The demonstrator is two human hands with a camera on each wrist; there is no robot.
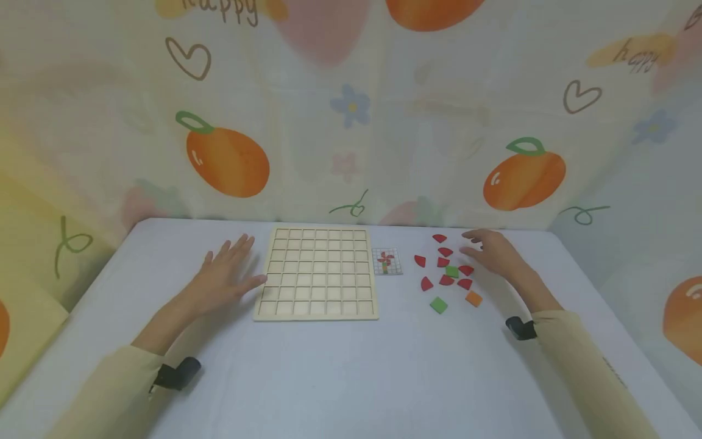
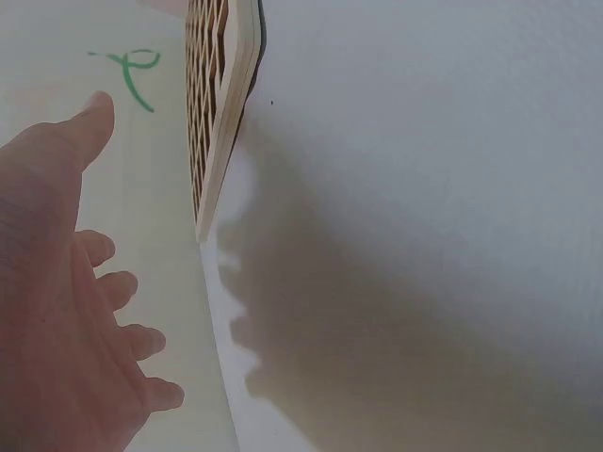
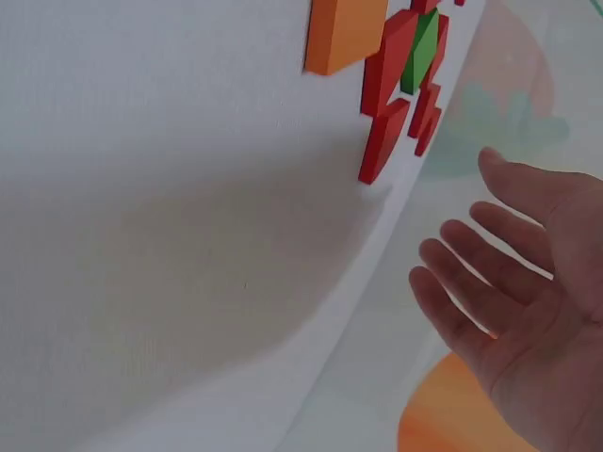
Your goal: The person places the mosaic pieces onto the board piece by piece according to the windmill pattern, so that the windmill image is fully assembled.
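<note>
A pale wooden board (image 1: 318,273) with a grid of square cells lies on the white table. My left hand (image 1: 222,277) hovers at the board's left edge, fingers spread, thumb overlapping the rim in the head view; it holds nothing. Over the right of the table is my right hand (image 1: 493,251), fingers loosely bent, nothing in them. Beside it are several red fan-shaped pieces (image 1: 446,280), two green square pieces (image 1: 439,305) and an orange square piece (image 1: 474,298). In the right wrist view the orange piece (image 3: 349,33) lies nearest the camera.
A small pattern card (image 1: 387,261) showing a red pinwheel flower on a grid lies between the board and the pieces. Behind the table hangs a curtain (image 1: 307,164) printed with oranges and hearts. The white tabletop (image 1: 340,378) extends toward the front.
</note>
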